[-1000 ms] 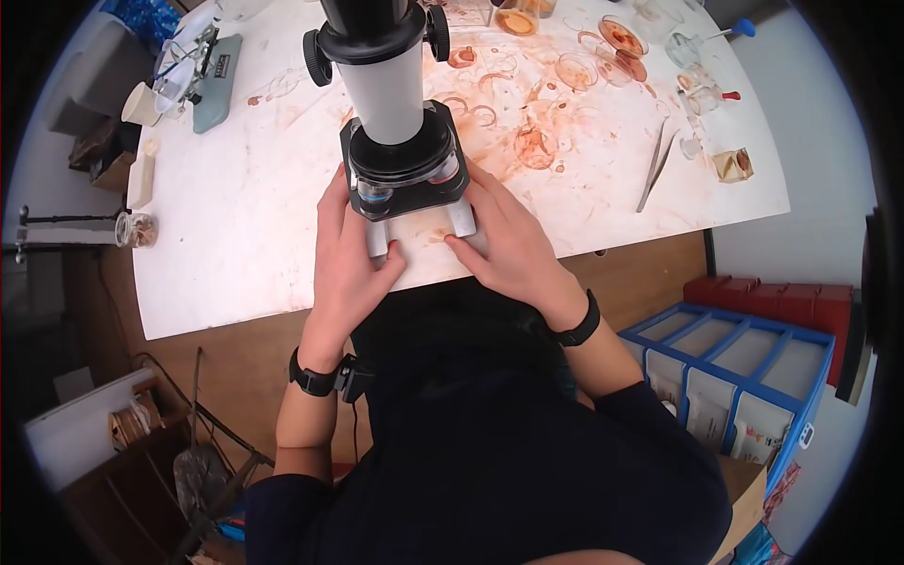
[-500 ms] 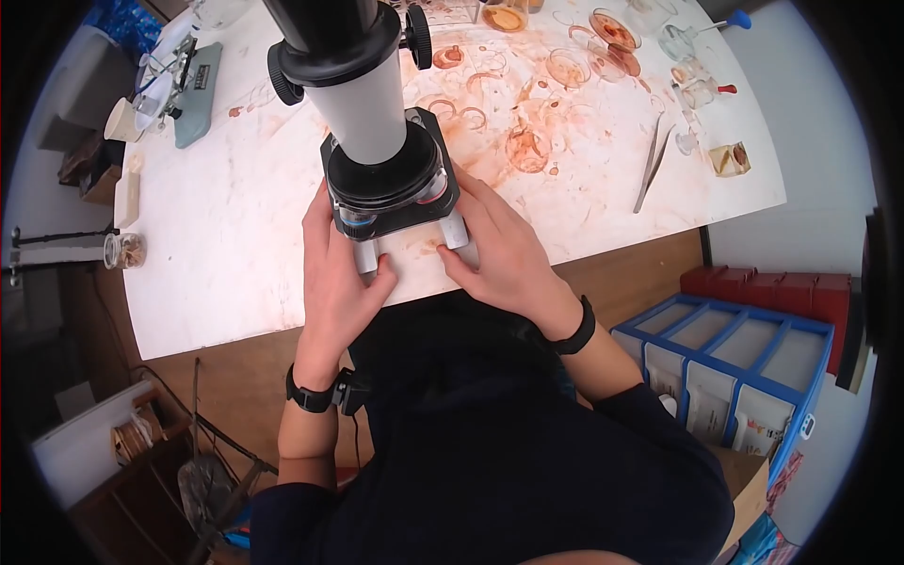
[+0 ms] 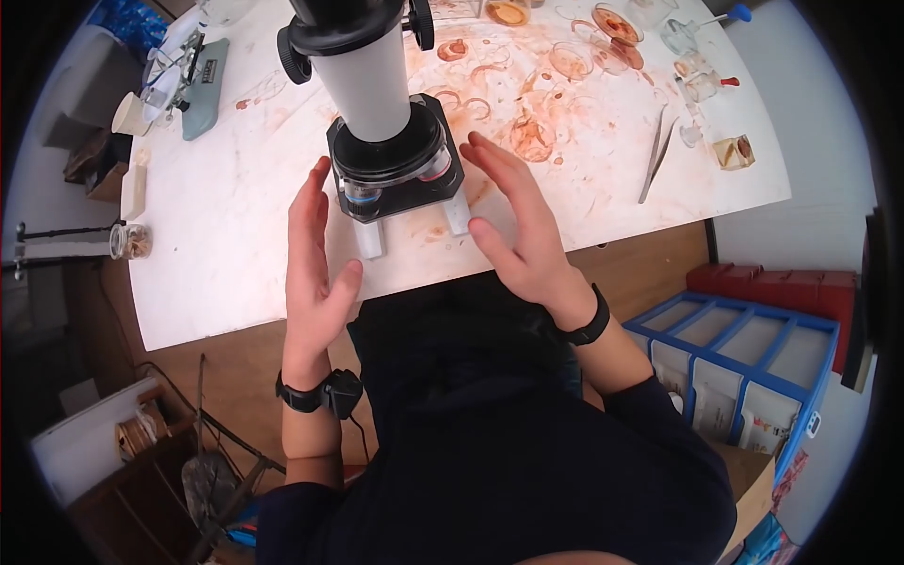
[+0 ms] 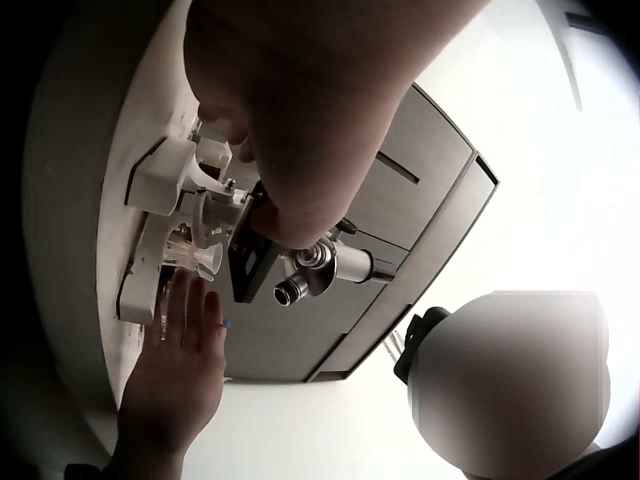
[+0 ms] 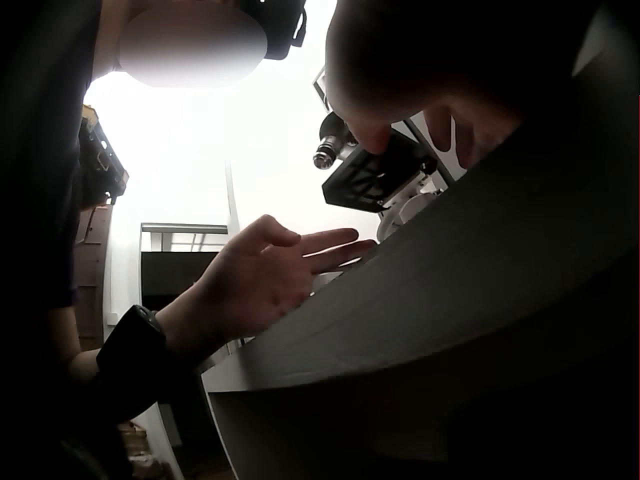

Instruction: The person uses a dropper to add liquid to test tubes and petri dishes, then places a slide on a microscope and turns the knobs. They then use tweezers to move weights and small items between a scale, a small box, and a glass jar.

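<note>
microscope [image 3: 377, 151] upright near front edge of stained white worktop [image 3: 235, 235], between both hands, left hand [image 3: 318, 259] grip open, fingers straight, right hand [image 3: 523, 226] grip open, both apart from it, tweezers [image 3: 655, 155] off to right

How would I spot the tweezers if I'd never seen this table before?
Start at the black-and-white microscope on the white table, close to its front edge. Look right, past the reddish stains. The tweezers lie there: a slim, narrow metal V, unlike the rounded glassware farther back.
</note>
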The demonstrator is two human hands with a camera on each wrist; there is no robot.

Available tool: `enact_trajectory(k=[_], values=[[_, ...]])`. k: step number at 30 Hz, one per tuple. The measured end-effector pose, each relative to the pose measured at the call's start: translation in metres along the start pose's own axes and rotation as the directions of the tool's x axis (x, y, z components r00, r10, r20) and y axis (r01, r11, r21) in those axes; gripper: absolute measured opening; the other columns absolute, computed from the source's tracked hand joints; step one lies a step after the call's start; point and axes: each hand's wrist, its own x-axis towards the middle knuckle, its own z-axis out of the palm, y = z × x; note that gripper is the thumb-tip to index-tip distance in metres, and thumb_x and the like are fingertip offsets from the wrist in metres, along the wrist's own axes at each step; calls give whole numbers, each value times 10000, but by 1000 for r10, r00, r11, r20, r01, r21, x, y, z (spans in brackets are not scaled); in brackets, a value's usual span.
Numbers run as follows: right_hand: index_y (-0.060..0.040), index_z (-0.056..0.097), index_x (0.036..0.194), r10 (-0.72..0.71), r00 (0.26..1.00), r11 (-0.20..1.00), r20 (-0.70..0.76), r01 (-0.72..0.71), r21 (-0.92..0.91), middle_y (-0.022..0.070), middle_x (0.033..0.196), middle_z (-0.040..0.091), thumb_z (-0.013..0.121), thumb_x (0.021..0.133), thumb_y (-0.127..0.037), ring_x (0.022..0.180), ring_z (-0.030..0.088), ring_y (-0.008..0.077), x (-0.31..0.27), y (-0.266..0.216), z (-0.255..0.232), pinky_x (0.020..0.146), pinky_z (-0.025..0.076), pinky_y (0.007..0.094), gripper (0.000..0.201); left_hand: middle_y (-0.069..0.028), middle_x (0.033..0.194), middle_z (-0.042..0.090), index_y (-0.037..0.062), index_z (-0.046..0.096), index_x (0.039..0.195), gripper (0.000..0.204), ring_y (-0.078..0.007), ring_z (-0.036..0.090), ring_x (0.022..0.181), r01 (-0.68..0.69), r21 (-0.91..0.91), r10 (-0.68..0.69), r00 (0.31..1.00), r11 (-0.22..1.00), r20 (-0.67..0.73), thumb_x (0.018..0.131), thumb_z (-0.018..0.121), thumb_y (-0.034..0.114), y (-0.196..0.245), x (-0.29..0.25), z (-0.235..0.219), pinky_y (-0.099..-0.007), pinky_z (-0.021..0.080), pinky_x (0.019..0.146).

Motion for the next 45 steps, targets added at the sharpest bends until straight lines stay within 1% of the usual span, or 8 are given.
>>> enact_trajectory(k=[9,11,16,23,26,35,41,45], values=[[62,421,1431,-26,979,965,-201,77,251,215,1496,440,477,1027,-147,1395,420,320,40,0,24,1160,305,396,459,-156,1584,332,-49,271,1539,556,-240,343,1453,-50,-206,0,973,977,-233,1036,363,168,10,31,29,-384,246,1200],[64,425,1427,32,979,925,-202,47,377,203,1488,453,449,1044,-142,1389,428,296,44,2,32,1155,313,382,436,-155,1575,343,-45,274,1539,550,-233,358,1444,-18,-299,-64,963,954,-261,1039,357,167,11,35,33,-378,258,1194],[60,433,1416,25,972,936,-232,59,347,194,1464,464,430,1048,-123,1349,459,276,49,-7,42,1137,340,366,411,-139,1538,393,-46,302,1523,533,-224,409,1409,-45,-458,-87,961,888,-262,1039,370,166,12,40,41,-368,317,1163],[59,431,1402,69,963,905,-262,50,422,180,1435,459,437,1007,-33,1313,482,260,49,-4,52,1118,360,352,406,-109,1471,455,0,379,1482,484,-183,484,1325,-37,-419,-106,944,907,-312,1013,411,114,16,42,50,-325,386,1105],[29,384,1474,78,971,915,-227,21,404,118,1471,464,398,1052,-149,1306,489,171,48,-2,51,1105,374,313,459,-106,1461,459,8,385,1479,479,-178,490,1314,-46,-389,-98,934,920,-343,1011,408,109,17,43,50,-320,394,1095],[65,451,1392,89,970,897,-227,21,442,167,1347,520,428,992,-8,1236,537,235,50,-4,46,1066,408,340,407,-107,1426,494,-12,411,1450,441,-160,506,1286,-66,-293,-38,942,954,-334,1022,402,94,11,43,44,-295,405,1070],[33,439,1436,9,972,962,-236,56,266,122,1410,523,408,1035,-132,1282,509,179,50,4,45,1088,396,323,435,-103,1396,525,-17,443,1421,409,-152,517,1266,-51,-268,-44,940,962,-339,1041,415,129,10,41,45,-289,413,1052],[65,479,1371,47,963,943,-264,45,331,176,1321,539,424,996,-29,1236,534,245,51,-1,46,1068,400,340,391,-102,1391,529,-16,445,1417,405,-152,516,1264,-70,-219,-14,932,973,-363,1046,412,141,6,41,46,-296,414,1052]])
